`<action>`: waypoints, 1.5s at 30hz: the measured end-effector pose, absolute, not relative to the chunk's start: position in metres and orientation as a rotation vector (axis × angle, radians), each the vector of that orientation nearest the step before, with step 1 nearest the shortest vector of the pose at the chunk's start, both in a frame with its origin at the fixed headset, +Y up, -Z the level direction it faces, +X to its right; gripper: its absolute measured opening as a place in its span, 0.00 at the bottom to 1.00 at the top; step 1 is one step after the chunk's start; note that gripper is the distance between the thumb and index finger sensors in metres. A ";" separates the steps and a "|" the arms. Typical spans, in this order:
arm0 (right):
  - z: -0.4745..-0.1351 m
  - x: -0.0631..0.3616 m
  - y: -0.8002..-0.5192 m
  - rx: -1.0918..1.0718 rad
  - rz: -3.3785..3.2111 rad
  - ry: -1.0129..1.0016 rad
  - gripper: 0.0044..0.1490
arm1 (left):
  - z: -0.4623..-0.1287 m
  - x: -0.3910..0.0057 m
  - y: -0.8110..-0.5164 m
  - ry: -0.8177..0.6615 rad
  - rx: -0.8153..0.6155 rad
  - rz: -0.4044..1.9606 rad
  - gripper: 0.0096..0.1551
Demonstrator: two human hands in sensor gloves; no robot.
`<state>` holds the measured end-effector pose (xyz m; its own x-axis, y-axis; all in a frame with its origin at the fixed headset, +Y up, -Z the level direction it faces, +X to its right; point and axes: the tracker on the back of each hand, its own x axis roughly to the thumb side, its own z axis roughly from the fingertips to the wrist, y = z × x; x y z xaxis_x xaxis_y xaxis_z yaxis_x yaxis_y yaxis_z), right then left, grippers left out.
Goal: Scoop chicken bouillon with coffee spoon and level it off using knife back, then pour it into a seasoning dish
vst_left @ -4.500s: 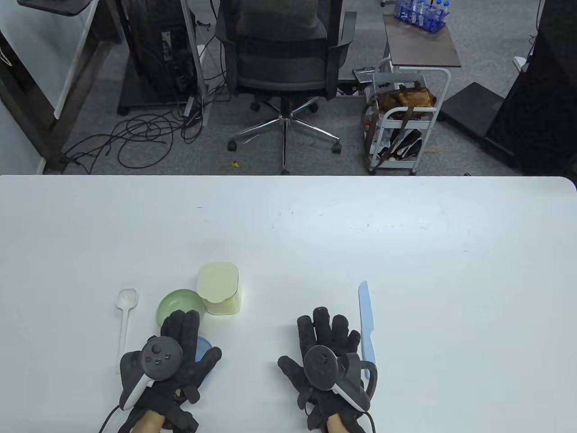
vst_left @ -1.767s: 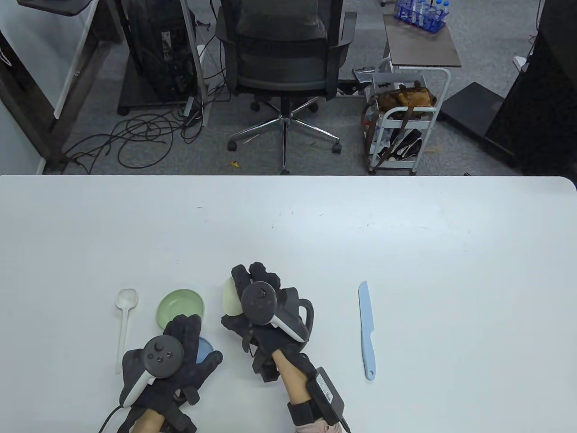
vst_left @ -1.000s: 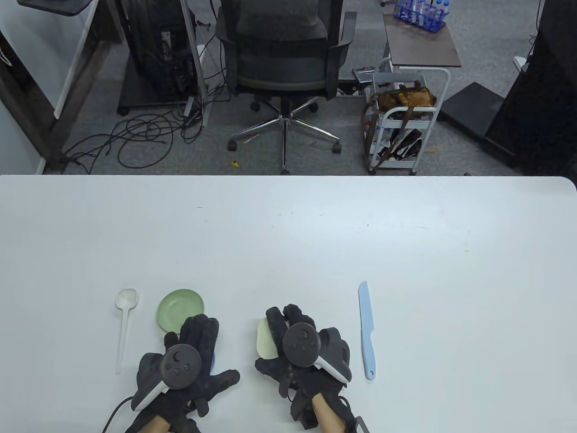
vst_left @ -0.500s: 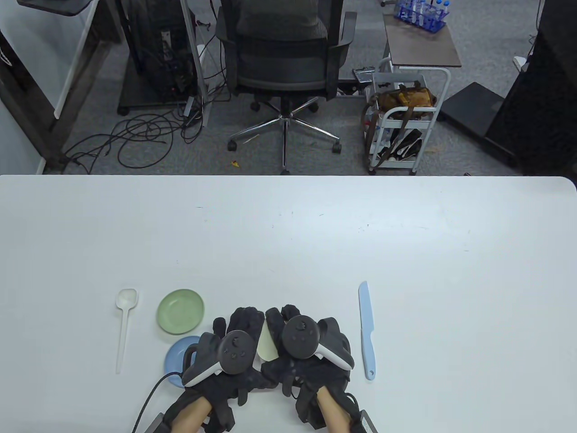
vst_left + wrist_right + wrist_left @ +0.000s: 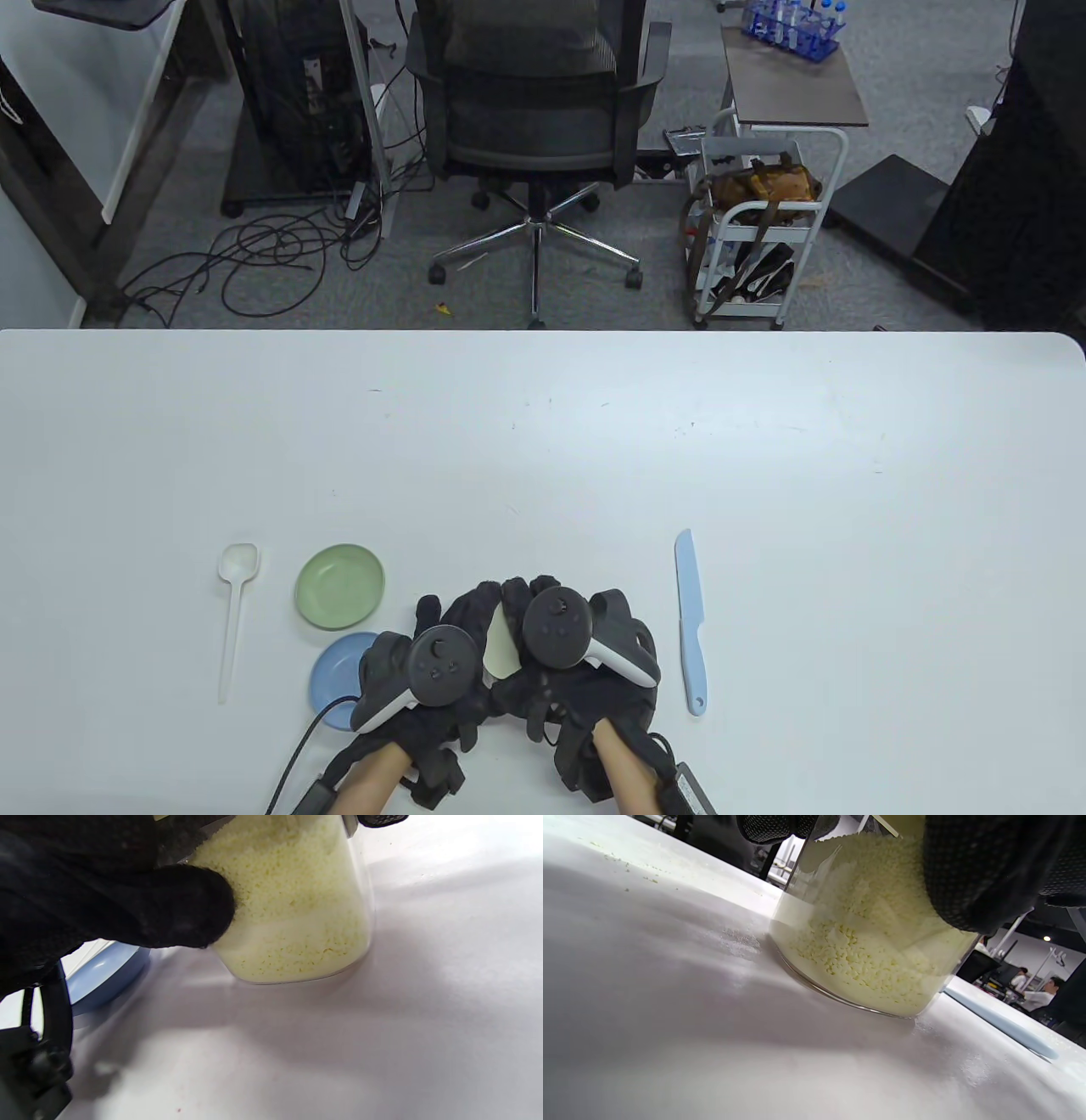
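A clear jar of yellow chicken bouillon (image 5: 501,645) with a pale lid stands near the table's front edge. My left hand (image 5: 450,645) and my right hand (image 5: 543,620) grip it from either side. The granules (image 5: 865,955) fill the jar (image 5: 292,912), and a gloved finger (image 5: 178,908) presses on its wall. The white coffee spoon (image 5: 235,607) lies at the far left. Beside it sits the green seasoning dish (image 5: 339,586), with a blue dish (image 5: 335,679) just in front. The light blue knife (image 5: 691,620) lies to the right of my hands.
An office chair (image 5: 530,102) and a small cart (image 5: 755,229) stand beyond the table's far edge (image 5: 543,333). A cable (image 5: 293,768) runs from my left wrist off the front edge.
My right hand brought the jar from beside the green dish to the front centre. My left hand left the blue dish and closed on the jar's left side.
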<state>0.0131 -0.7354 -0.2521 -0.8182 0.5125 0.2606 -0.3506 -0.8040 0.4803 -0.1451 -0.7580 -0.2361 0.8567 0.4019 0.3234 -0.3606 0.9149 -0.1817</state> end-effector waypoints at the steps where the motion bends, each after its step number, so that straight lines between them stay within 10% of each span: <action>1: -0.253 0.013 -0.735 0.533 2.550 0.590 0.67 | -0.236 -0.145 -0.758 -0.365 -0.113 0.400 0.79; 18: -0.264 0.019 -0.726 0.532 2.329 0.812 0.66 | -0.236 -0.150 -0.758 -0.395 -0.126 0.413 0.83; 36: -0.254 0.082 -0.707 0.414 2.345 0.489 0.65 | -0.233 -0.151 -0.760 -0.396 -0.145 0.433 0.81; 45: -0.233 0.103 -0.761 0.282 2.789 0.597 0.64 | -0.232 -0.151 -0.760 -0.396 -0.151 0.431 0.81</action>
